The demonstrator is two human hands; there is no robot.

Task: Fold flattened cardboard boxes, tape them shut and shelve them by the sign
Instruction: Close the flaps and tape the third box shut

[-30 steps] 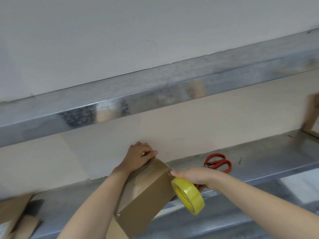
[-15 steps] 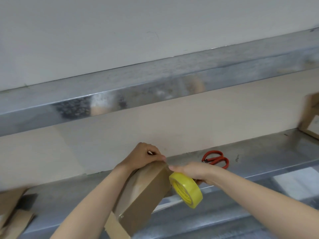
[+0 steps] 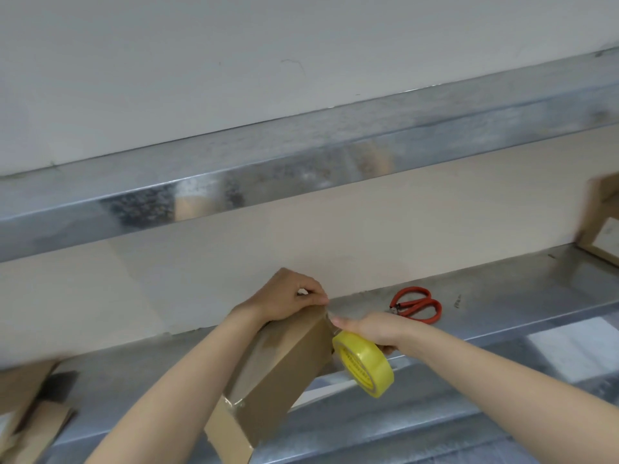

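The left hand (image 3: 284,296) clasps the closed cardboard box (image 3: 284,376); the right hand (image 3: 371,326) grips the tape roll (image 3: 363,366), its print unreadable

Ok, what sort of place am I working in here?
Probably a storeroom or packing area: galvanised metal shelving along a plain wall, flattened cardboard lying on it, and red scissors near the box and yellow tape roll.

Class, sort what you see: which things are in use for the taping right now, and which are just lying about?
In use:
box, gripped by the left hand
tape roll, held in the right hand

Lying about:
scissors on the shelf
loose cardboard at far left
more cardboard at the right edge
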